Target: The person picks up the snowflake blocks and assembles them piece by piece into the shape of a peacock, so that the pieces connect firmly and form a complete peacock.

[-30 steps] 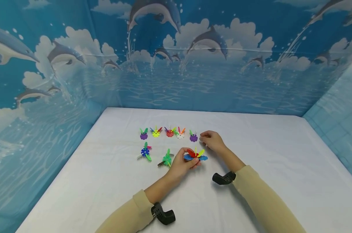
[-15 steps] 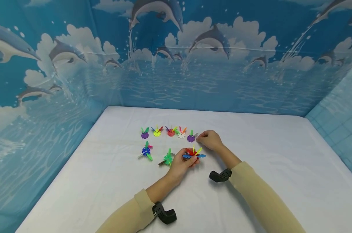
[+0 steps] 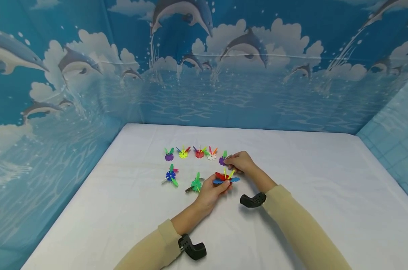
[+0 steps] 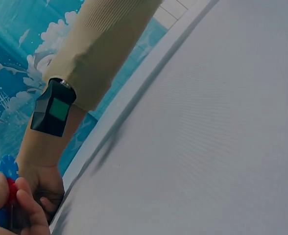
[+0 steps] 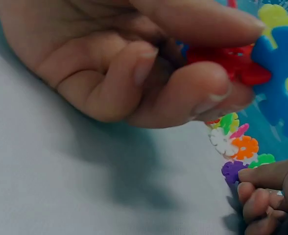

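Observation:
Low in the middle of the head view, my left hand (image 3: pixel 210 193) holds a cluster of interlocking plastic discs (image 3: pixel 226 179), red in the centre with blue and yellow pieces. Close up in the right wrist view, its red disc (image 5: pixel 232 63) sits between that hand's thumb and fingers, beside a blue disc (image 5: pixel 281 88). Further back, my right hand (image 3: pixel 242 163) pinches a purple disc cluster (image 3: pixel 222 160) with a green piece on top, standing on the table. The fingertips hide part of it. In the left wrist view a blue disc (image 4: pixel 8 166) shows above the left fingers.
A back row holds a purple-green cluster (image 3: pixel 169 156), a yellow one (image 3: pixel 183 153), a red one (image 3: pixel 199 153) and a white one (image 3: pixel 211 156). Nearer lie a blue cluster (image 3: pixel 171 175) and a green one (image 3: pixel 196 184), beside my left hand. White cloth covers the table (image 3: pixel 308 161).
The purple cluster at the row's right end has shifted left toward the white one. My right hand has followed it left and now covers part of it. The left hand's cluster has tilted slightly.

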Demonstrator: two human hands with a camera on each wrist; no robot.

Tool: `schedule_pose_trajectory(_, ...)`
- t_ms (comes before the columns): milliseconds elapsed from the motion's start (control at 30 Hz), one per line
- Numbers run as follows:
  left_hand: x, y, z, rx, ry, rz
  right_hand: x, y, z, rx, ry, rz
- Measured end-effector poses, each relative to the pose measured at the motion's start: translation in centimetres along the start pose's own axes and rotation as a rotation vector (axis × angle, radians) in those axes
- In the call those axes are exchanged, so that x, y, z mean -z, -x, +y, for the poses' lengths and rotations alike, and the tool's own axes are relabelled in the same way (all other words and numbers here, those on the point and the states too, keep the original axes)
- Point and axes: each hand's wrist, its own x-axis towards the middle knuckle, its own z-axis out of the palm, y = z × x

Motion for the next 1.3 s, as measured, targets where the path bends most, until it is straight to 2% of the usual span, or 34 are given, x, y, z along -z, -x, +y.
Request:
schedule_pose_trajectory(100, 0.1, -0.1, -0.1, 0.01, 0.015, 0.004, 0.3, 0.8, 0.5, 0.028, -0.084, -0.018)
schedule_pose_trajectory(200, 0.1, -0.1, -0.1, 0.009, 0.035, 0.005, 0.6, 2.0, 1.1, 0.049, -0.22, -0.047)
schedule_pose_trajectory(433, -0.1, 0.1, -0.1, -0.015, 0.041, 0.036, 1.6, 5.9, 2.8, 0.101, -0.615, -0.042)
schedule_pose_trajectory(600, -0.2, 0.1, -0.2, -0.029, 0.04, 0.078, 1.6, 8.8, 3.7, 0.146, -0.767, -0.07)
schedule_pose_trajectory(833, -0.3, 0.1, -0.3, -0.04, 0.035, 0.088, 0.3, 10.8, 4.2, 0.191, -0.76, -0.004)
schedule_pose_trajectory(1000, -0.3, 0.3, -0.4, -0.061, 0.012, 0.071, -0.4, 11.1, 4.4, 0.227, -0.72, 0.053)
schedule_pose_trajectory(1167, -0.3, 0.4, -0.4, -0.076, 0.011, 0.05, -1.0, 11.3, 4.4, 0.271, -0.616, 0.084)
schedule_pose_trajectory(1300, -0.3, 0.4, -0.3, -0.071, 0.002, 0.043, -1.4, 11.4, 4.5, 0.293, -0.595, 0.116)
